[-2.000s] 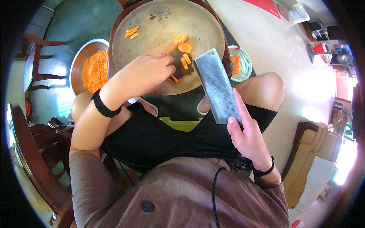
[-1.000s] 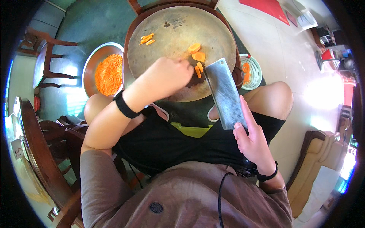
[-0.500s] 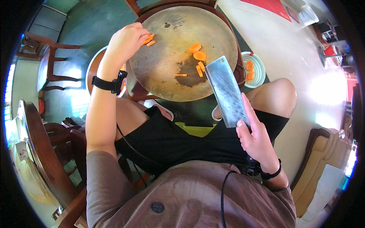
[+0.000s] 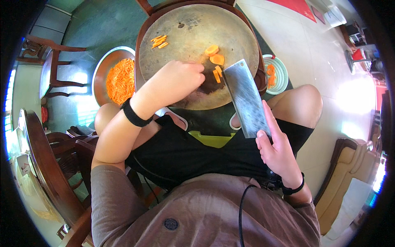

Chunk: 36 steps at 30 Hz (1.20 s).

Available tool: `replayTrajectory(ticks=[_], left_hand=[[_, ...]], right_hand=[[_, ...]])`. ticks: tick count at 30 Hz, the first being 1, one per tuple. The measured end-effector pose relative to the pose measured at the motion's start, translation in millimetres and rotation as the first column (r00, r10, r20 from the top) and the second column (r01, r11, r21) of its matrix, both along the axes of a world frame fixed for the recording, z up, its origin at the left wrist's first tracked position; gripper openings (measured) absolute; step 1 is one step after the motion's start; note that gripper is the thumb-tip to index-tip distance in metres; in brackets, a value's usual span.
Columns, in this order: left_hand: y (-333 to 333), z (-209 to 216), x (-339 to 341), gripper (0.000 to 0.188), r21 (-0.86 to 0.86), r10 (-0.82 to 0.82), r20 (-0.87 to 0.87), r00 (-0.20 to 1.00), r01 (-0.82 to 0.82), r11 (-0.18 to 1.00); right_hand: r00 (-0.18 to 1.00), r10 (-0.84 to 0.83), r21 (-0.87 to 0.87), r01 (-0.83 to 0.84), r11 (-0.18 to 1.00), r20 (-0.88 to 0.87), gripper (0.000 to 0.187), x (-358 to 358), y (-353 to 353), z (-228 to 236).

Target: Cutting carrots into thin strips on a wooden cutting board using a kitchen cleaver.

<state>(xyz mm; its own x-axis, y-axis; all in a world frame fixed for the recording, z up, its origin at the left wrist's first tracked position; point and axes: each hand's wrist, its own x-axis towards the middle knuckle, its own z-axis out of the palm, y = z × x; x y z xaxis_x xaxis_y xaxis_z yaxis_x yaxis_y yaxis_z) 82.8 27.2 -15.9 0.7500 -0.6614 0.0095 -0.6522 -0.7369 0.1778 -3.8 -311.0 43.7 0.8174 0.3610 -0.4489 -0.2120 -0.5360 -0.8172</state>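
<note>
My right hand [image 4: 277,150] grips a cleaver [image 4: 249,101] by its handle end. Its wide grey blade slants up over the near right edge of a round chopping board [image 4: 234,29]. Over the near middle of the board, my left hand [image 4: 179,80] has its fingers bent and pressed together, and what they hold, if anything, is hidden. Just right of those fingers lie short carrot sticks [image 4: 216,76], with two thick carrot slices [image 4: 217,59] beyond them. A small pile of carrot strips [image 4: 159,41] rests at the board's far left.
A metal bowl [image 4: 98,78] of shredded carrot [image 4: 120,80] stands left of the board. To the right is a pale green basket [image 4: 281,74] with orange carrot pieces. The board rests on a wooden chair [image 4: 144,6]; another wooden chair [image 4: 49,74] stands far left.
My left hand has left the far-left carrot strips and moved right and nearer, covering the spot where a lone strip lay. The bowl of shredded carrot now shows. The cleaver has barely moved.
</note>
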Motion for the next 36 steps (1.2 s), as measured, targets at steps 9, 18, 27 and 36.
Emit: replayTrajectory(ticks=[9, 18, 27, 36], left_hand=[[4, -3, 8, 0.015, -0.021, 0.094, -0.007, 0.996, -0.094, 0.995], [81, 1, 45, 0.008, 0.022, 0.385, 0.281, 0.879, -0.407, 0.913], [-5, -1, 17, 0.025, -0.295, -0.038, 0.075, 0.996, 0.058, 0.954], [-20, -10, 18, 0.021, -0.149, -0.081, 0.146, 0.986, 0.103, 0.983]], right_hand=[[1.000, 0.015, -0.003, -0.015, 1.000, 0.008, 0.075, -1, 1, 2], [0.999, -0.009, 0.022, 0.008, 1.000, 0.046, 0.075, -2, -3, 0], [0.997, -0.069, -0.015, 0.068, 0.998, -0.045, 0.075, 0, -4, 3], [0.998, -0.054, 0.020, 0.054, 0.998, -0.029, 0.075, -1, -5, -3]])
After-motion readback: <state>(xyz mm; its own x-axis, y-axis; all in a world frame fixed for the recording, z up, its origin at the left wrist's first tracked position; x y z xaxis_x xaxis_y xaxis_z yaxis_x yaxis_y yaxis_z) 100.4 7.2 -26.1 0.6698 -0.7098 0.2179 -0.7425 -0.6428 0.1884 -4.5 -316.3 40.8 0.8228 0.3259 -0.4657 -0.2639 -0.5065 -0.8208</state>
